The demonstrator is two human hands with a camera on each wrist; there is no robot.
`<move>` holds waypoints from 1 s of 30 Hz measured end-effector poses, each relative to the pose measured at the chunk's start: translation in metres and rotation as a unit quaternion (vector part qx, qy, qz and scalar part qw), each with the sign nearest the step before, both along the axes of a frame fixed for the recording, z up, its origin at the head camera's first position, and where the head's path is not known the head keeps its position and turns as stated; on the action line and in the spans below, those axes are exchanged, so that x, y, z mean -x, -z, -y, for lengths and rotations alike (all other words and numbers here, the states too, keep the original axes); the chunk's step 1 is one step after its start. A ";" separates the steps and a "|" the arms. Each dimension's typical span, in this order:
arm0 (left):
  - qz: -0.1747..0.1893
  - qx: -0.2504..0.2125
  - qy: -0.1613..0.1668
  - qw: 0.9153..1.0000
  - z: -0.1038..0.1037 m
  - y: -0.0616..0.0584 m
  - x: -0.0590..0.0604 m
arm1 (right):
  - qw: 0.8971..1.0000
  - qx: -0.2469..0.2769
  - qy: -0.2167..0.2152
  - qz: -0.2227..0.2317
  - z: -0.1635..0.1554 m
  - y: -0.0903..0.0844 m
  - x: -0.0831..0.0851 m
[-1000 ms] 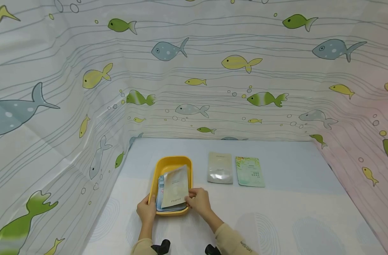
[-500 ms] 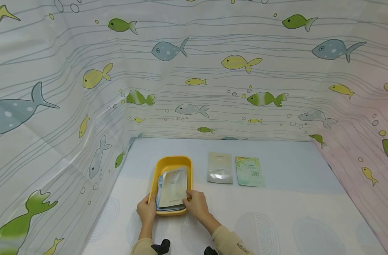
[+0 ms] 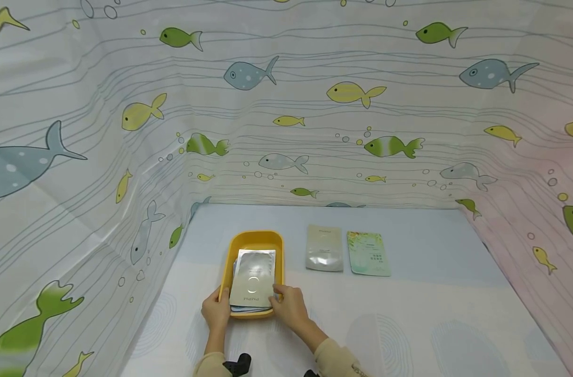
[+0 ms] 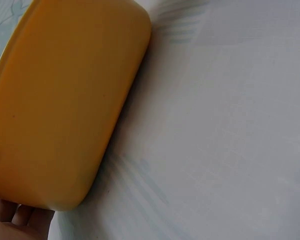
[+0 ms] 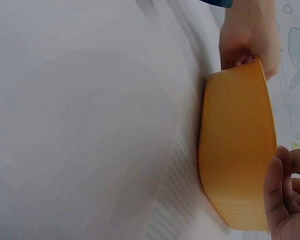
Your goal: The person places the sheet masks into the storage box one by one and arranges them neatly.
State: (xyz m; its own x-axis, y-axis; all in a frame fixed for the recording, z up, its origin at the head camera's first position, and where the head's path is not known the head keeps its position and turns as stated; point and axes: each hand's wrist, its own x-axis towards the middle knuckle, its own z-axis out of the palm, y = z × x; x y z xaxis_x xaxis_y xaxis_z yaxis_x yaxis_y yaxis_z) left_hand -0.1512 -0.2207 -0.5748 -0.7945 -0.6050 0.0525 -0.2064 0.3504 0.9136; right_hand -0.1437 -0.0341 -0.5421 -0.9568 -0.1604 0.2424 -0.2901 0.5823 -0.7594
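A deep yellow plastic basin (image 3: pixel 261 238) stands on the table at left of centre. My left hand (image 3: pixel 215 314) grips its near left rim, thumb over the edge. A cream sheet mask packet (image 3: pixel 252 275) marked PMPM lies face up on top of other packets inside, pale blue edges showing beneath it. My right hand (image 3: pixel 291 308) pinches the cream packet's lower right edge, over the basin's right rim. In the right wrist view, the thumb and forefinger of the right hand (image 5: pixel 290 200) meet at the rim; the packet is hidden there.
To the right of the basin lie another cream packet (image 3: pixel 324 248) and a green floral packet (image 3: pixel 369 254), both flat on the white patterned tablecloth (image 3: pixel 432 314). Fish-print sheeting (image 3: pixel 314 146) hangs around the table at the back and sides.
The cream packet has come down from a tilt to lie nearly flat and straight in the basin, shifting slightly left. My right hand has moved a little left with it; the left hand stays.
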 end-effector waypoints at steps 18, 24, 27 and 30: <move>0.003 -0.004 0.002 1.000 0.000 -0.001 0.002 | 0.982 0.163 0.028 -0.095 -0.050 0.008 0.015; 0.002 -0.003 -0.004 1.000 0.000 -0.001 0.002 | 0.978 0.138 0.124 -0.100 -0.101 0.020 0.032; 0.004 -0.001 -0.005 1.000 0.000 -0.001 0.002 | 0.976 0.122 0.149 -0.097 -0.126 0.026 0.039; 0.008 -0.003 -0.004 1.000 0.000 -0.001 0.002 | 0.975 0.102 0.173 -0.091 -0.149 0.030 0.044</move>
